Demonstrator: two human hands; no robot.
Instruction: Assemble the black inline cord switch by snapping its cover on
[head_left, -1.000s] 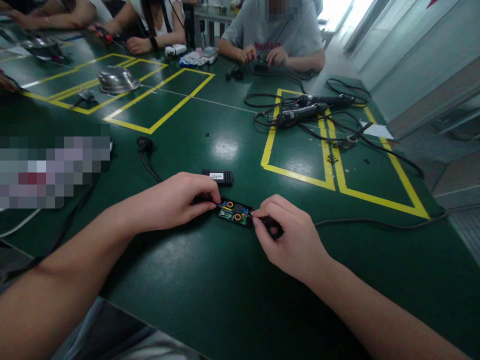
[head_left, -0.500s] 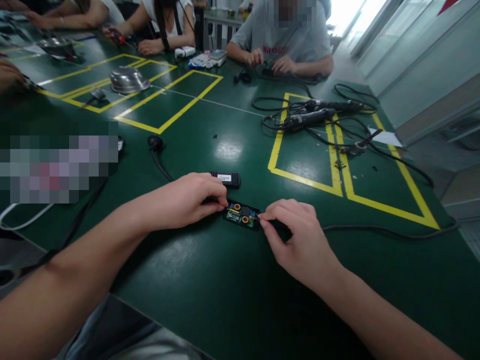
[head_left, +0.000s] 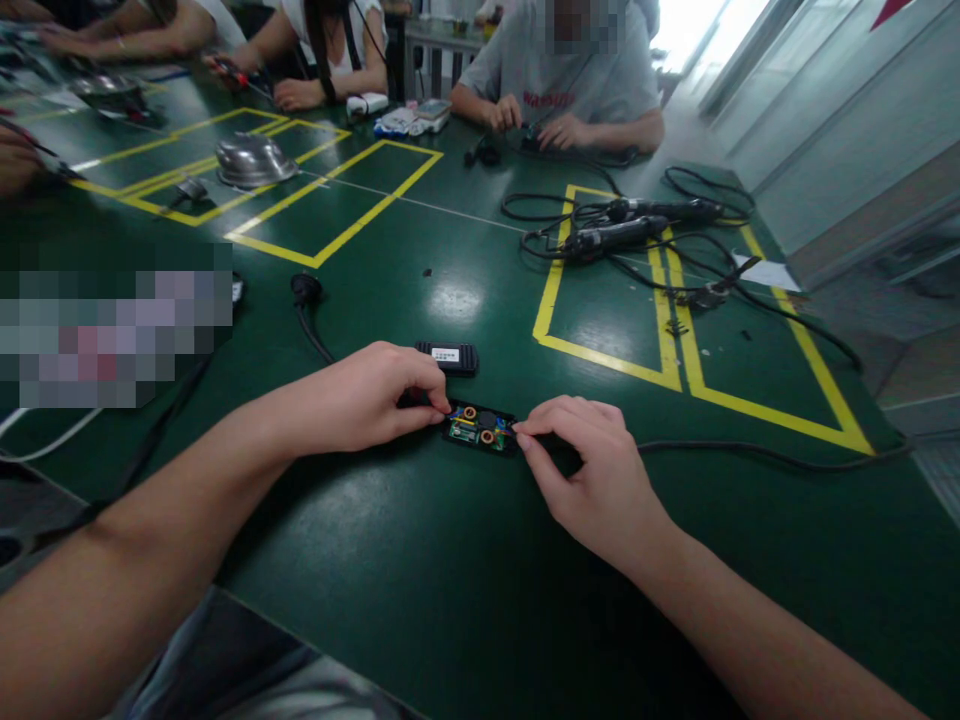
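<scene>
An open black adapter case lies on the green table, showing a circuit board with copper coils and coloured wires. My left hand pinches its left end, fingers closed on the case and the cable there. My right hand pinches the right end, fingers closed where a black cable leaves toward the right. The black lid with a white label lies just behind the case.
Electric screwdrivers with tangled cords lie in a yellow-taped area at the back right. A metal bowl sits at the back left. A black plug and cord lie to the left. Other people work along the far edge.
Both hands stay pinched on the ends of the case; the view has shifted slightly. The right fingers have closed in a little on the case's right end.
</scene>
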